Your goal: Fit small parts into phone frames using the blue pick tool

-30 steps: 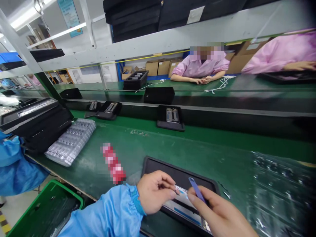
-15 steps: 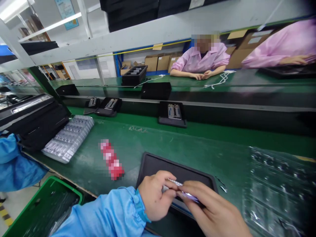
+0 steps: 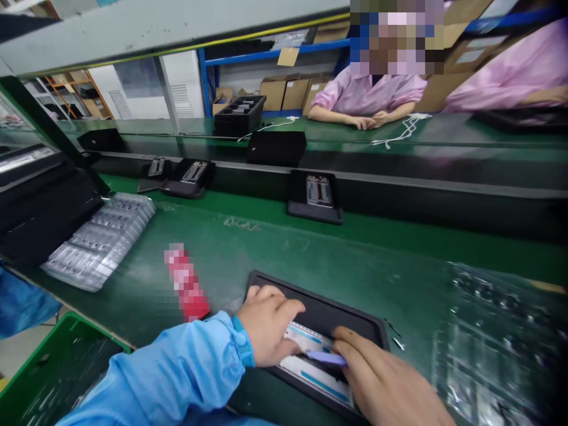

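Note:
A black tray (image 3: 319, 302) lies on the green bench in front of me, with a flat silver-white device part (image 3: 326, 384) with blue strips in it. My left hand (image 3: 268, 325) rests over the tray's left side, thumb and forefinger spread apart at the part's edge. My right hand (image 3: 390, 378) is over the right side, fingers closed around one end of a thin purple strip-like tool (image 3: 326, 358). The tool's free end points at my left thumb, above the part. Its far end is hidden in my right hand.
Clear plastic trays (image 3: 497, 349) lie at right, and a stack of them (image 3: 104, 239) at left. A blurred red item (image 3: 186, 284) lies left of my tray. A green bin (image 3: 57, 361) stands below. Opposite, black trays hold device parts (image 3: 319, 190); people in pink sit beyond.
My hands have moved apart; the left has opened and shifted left, uncovering the part in the tray. The purple tool stays in my right hand, lower over the part. The view has tilted down.

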Demonstrator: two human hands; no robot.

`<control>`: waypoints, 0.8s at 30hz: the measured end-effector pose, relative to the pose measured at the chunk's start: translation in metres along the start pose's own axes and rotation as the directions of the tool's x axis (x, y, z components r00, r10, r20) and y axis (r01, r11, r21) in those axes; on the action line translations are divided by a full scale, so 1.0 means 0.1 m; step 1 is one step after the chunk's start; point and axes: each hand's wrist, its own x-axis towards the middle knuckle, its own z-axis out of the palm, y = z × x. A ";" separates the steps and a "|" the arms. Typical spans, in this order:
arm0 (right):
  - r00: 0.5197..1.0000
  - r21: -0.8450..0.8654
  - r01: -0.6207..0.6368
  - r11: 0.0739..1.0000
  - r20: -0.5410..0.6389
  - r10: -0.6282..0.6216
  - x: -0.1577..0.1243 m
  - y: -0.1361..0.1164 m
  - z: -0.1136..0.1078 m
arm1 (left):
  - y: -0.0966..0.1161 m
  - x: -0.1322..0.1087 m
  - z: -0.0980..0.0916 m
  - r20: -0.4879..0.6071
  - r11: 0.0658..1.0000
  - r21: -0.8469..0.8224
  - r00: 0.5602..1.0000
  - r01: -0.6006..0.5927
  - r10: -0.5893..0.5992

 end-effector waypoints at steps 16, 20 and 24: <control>0.993 0.028 0.005 1.000 0.117 -0.008 0.12 0.08 0.02 | -0.01 0.03 -0.02 0.136 1.000 -0.006 0.991 -0.011 0.011; 0.991 0.021 -0.009 1.000 0.131 0.006 0.14 0.07 0.02 | -0.01 0.04 0.01 0.140 1.000 0.002 0.990 0.000 -0.001; 0.990 0.046 -0.040 0.998 0.135 0.033 0.11 0.04 0.01 | -0.01 0.03 0.02 0.131 1.000 0.013 0.991 -0.002 0.001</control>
